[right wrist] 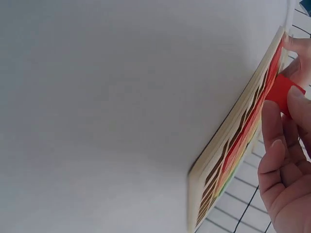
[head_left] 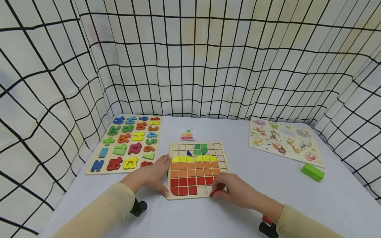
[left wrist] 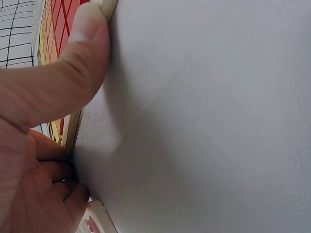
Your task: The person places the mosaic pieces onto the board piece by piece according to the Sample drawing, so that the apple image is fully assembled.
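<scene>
A wooden grid board lies on the table, filled with rows of red, orange and yellow tiles, a green pair of shapes and one small blue piece. My left hand rests against its left edge; the thumb touches the near left corner. Over the near right part of the board, my right hand pinches a red tile between thumb and fingers. The tile is tilted above the bottom row, beside several bare cells. A small picture card sits just beyond the board.
To the left lies a letter and number puzzle board. An animal puzzle board is at the far right, with a green block near its corner. Black netting over white sheeting surrounds the white table at the back and sides.
</scene>
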Demonstrator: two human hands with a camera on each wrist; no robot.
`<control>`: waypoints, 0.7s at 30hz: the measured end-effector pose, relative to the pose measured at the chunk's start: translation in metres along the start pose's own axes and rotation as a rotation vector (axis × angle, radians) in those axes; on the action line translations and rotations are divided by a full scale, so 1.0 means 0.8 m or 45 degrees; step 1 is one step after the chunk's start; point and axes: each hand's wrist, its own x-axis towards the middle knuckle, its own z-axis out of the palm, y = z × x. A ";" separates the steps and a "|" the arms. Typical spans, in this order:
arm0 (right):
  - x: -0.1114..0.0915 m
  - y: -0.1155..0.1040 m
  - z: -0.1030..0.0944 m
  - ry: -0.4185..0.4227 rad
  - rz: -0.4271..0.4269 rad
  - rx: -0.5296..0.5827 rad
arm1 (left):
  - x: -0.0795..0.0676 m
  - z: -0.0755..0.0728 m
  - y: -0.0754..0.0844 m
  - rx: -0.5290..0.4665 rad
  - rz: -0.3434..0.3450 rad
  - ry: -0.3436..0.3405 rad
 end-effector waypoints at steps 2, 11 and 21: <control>0.012 -0.006 0.004 0.013 -0.007 -0.012 | 0.000 0.000 0.000 -0.003 0.002 -0.003; 0.043 -0.017 0.014 0.021 -0.008 -0.048 | 0.005 0.002 -0.004 0.017 0.020 -0.004; 0.056 -0.017 0.021 0.017 0.014 -0.137 | 0.006 0.004 -0.006 0.014 0.008 0.002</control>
